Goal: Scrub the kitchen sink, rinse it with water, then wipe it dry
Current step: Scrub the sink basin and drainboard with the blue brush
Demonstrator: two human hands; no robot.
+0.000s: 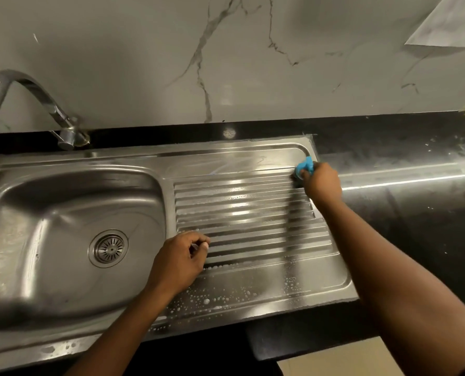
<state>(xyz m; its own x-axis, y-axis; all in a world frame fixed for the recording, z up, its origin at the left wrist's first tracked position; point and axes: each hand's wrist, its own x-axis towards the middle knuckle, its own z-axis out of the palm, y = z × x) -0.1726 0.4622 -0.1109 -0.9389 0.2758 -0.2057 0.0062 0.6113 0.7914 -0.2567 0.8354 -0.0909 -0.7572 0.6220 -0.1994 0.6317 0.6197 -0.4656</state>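
The right hand (322,183) clenched a blue scrubber (305,166) at the drainboard's (253,207) two-o'clock corner; the left hand's (180,260) grip curled empty; suds could spill onto the counter (415,213).

One sink (63,185), one tap (36,90), one blue scrubber (306,165) — two hands (180,261)

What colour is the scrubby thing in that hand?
Bright blue. The scrubber shows in the head view, gripped by the right hand.
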